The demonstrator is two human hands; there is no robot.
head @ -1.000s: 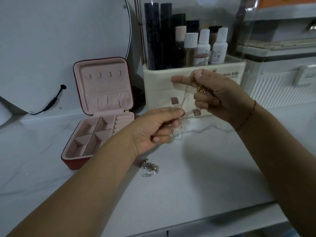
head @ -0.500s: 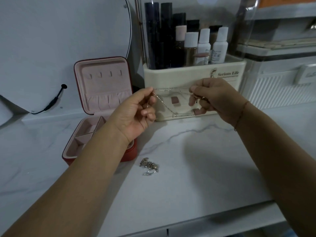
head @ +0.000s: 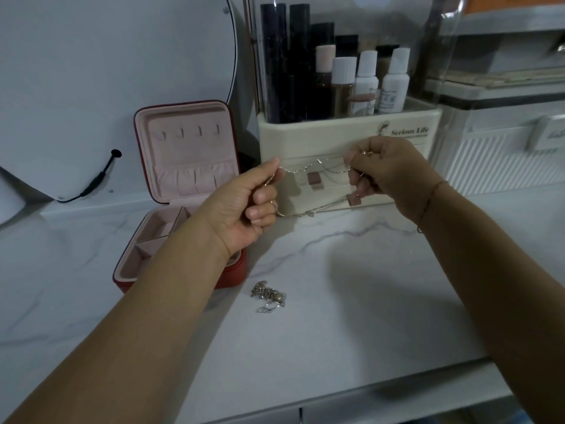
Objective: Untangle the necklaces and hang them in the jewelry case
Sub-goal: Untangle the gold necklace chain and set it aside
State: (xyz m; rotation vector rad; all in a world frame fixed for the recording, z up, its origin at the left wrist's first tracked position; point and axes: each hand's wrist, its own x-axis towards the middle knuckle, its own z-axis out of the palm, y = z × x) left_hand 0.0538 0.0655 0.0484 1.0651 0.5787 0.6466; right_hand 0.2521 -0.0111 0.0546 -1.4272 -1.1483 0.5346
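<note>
On my feed the left grip [head: 244,209], a bare hand, is curled and pinches one end of a thin silver necklace [head: 316,166] between thumb and forefinger. The right grip [head: 388,172] is clamped on the other end, fingers folded round the chain. The necklace hangs in the air between them as a slack upper strand and a lower loop, in front of a cream organizer [head: 305,139]. Its front reads "Serious Life" in dark script beside a small figure logo; the finer line beneath I cannot read. White-capped bottles [head: 394,84] stand inside it, their label print too small to make out. The red jewelry case [head: 183,166] sits open at left on the marble tabletop [head: 351,316], with four hooks in its pink lid. A second tangle of necklaces [head: 268,296] lies on the tabletop near the case's front corner.
</note>
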